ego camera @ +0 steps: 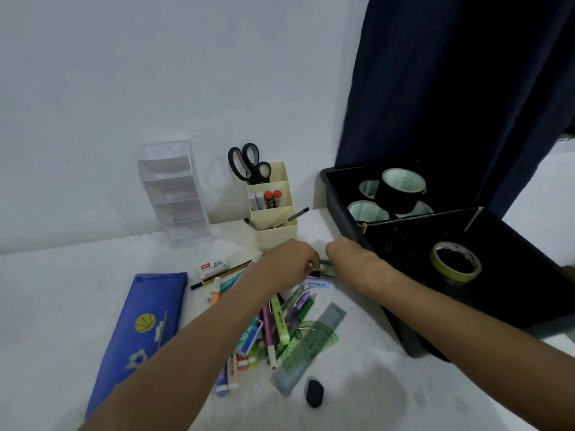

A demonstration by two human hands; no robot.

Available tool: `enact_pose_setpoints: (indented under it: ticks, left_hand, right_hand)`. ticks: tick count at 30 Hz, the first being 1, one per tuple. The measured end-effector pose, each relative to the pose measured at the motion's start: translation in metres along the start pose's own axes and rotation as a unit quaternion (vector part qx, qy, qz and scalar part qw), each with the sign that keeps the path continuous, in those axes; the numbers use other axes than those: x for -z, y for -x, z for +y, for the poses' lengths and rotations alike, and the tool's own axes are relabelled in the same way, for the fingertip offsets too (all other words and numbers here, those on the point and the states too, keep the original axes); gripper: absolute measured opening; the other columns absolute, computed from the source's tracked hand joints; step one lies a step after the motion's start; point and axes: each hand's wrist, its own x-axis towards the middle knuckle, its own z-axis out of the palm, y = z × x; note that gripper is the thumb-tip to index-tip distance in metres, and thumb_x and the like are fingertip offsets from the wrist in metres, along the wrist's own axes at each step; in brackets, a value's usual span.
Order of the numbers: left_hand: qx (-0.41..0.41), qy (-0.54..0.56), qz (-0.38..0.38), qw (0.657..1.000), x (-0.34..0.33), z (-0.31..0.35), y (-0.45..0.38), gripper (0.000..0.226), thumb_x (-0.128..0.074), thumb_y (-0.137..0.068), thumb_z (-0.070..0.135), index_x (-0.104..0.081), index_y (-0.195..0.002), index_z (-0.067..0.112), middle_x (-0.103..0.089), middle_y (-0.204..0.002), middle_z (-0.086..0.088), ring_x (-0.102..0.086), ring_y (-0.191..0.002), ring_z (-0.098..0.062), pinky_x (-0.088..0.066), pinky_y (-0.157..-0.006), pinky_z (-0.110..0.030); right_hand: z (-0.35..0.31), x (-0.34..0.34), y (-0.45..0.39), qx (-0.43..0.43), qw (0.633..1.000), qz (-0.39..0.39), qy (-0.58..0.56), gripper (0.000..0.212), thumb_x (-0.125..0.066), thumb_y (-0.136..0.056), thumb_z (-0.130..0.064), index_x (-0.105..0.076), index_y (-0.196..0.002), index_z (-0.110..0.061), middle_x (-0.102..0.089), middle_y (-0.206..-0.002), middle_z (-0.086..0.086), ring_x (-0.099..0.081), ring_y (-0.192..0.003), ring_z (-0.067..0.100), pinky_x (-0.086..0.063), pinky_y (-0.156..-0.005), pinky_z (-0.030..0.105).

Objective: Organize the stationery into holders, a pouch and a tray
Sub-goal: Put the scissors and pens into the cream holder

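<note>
A heap of pens and highlighters (280, 318) lies in the middle of the white table. My left hand (289, 262) reaches over the heap, its fingers closed on a small dark item (315, 273). My right hand (345, 256) sits just to the right, fingers curled toward the same spot; what it holds is hidden. Behind the hands stands a cream holder (275, 231) with scissors (247, 164), glue sticks and pens. A clear tiered holder (174, 194) stands to its left. A blue pouch (140, 331) lies at the left. A black tray (466, 244) with tape rolls sits at the right.
A green ruler (311, 343) and a protractor lie at the heap's right. A black eraser (315, 392) rests near the front. Staple boxes (213, 269) and a pencil lie left of my hand. A dark curtain (451, 88) hangs behind the tray.
</note>
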Motion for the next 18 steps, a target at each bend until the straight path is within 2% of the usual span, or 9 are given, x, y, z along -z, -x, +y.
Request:
enact_pose_setpoints:
  ticks: [2, 5, 11, 15, 17, 18]
  left_hand:
    - [-0.016, -0.041, -0.024, 0.999, -0.007, 0.002, -0.006, 0.021, -0.053, -0.088, 0.010, -0.073, -0.090, 0.018, -0.067, -0.088, -0.008, -0.062, -0.081, -0.027, -0.048, -0.064, -0.032]
    - [-0.028, -0.082, -0.044, 0.995, -0.011, 0.000, -0.010, 0.018, -0.055, -0.089, 0.011, -0.072, -0.092, 0.019, -0.061, -0.083, -0.005, -0.059, -0.073, -0.025, -0.043, -0.058, -0.032]
    - [-0.015, -0.096, -0.072, 0.993, -0.010, 0.003, -0.012, 0.024, -0.062, -0.089, 0.025, -0.068, -0.105, 0.009, -0.057, -0.101, -0.013, -0.060, -0.088, -0.033, -0.045, -0.067, -0.036]
    - [-0.019, -0.121, -0.078, 0.989, -0.007, 0.011, -0.010, 0.022, -0.065, -0.088, 0.020, -0.066, -0.100, 0.002, -0.059, -0.104, -0.018, -0.060, -0.089, -0.035, -0.047, -0.072, -0.041]
    - [-0.014, -0.151, -0.071, 0.986, -0.004, 0.013, -0.007, 0.018, -0.058, -0.091, 0.013, -0.064, -0.101, 0.000, -0.060, -0.104, -0.019, -0.062, -0.090, -0.035, -0.047, -0.071, -0.041]
    - [-0.007, -0.171, -0.068, 0.983, -0.002, 0.013, -0.005, 0.017, -0.055, -0.092, 0.010, -0.062, -0.103, 0.000, -0.060, -0.105, -0.019, -0.062, -0.091, -0.034, -0.048, -0.071, -0.041]
  right_hand:
    - [-0.001, -0.007, -0.002, -0.012, 1.000, -0.013, 0.001, 0.032, -0.052, -0.093, 0.000, -0.053, -0.125, 0.002, -0.053, -0.128, 0.019, -0.057, -0.116, 0.032, -0.049, -0.089, 0.036]
    - [-0.001, -0.013, -0.004, -0.028, 0.999, -0.025, -0.002, 0.033, -0.053, -0.093, -0.002, -0.054, -0.126, 0.000, -0.050, -0.132, 0.017, -0.056, -0.118, 0.031, -0.049, -0.090, 0.037]
    - [-0.002, -0.004, -0.003, -0.025, 0.999, -0.038, -0.022, 0.033, -0.041, -0.098, -0.003, -0.050, -0.129, 0.004, -0.050, -0.135, 0.021, -0.054, -0.121, 0.033, -0.045, -0.095, 0.036]
    - [-0.001, -0.001, 0.001, -0.021, 0.999, -0.037, -0.031, 0.033, -0.044, -0.097, -0.004, -0.049, -0.129, 0.002, -0.051, -0.135, 0.020, -0.054, -0.121, 0.031, -0.045, -0.092, 0.033]
    - [-0.001, -0.003, 0.002, -0.018, 0.999, -0.033, -0.027, 0.032, -0.050, -0.094, -0.003, -0.052, -0.125, 0.000, -0.054, -0.129, 0.017, -0.059, -0.111, 0.029, -0.048, -0.081, 0.032]
    - [-0.001, -0.004, 0.002, -0.014, 0.999, -0.031, -0.031, 0.030, -0.051, -0.092, -0.004, -0.053, -0.122, -0.002, -0.056, -0.120, 0.015, -0.060, -0.099, 0.027, -0.048, -0.071, 0.029]
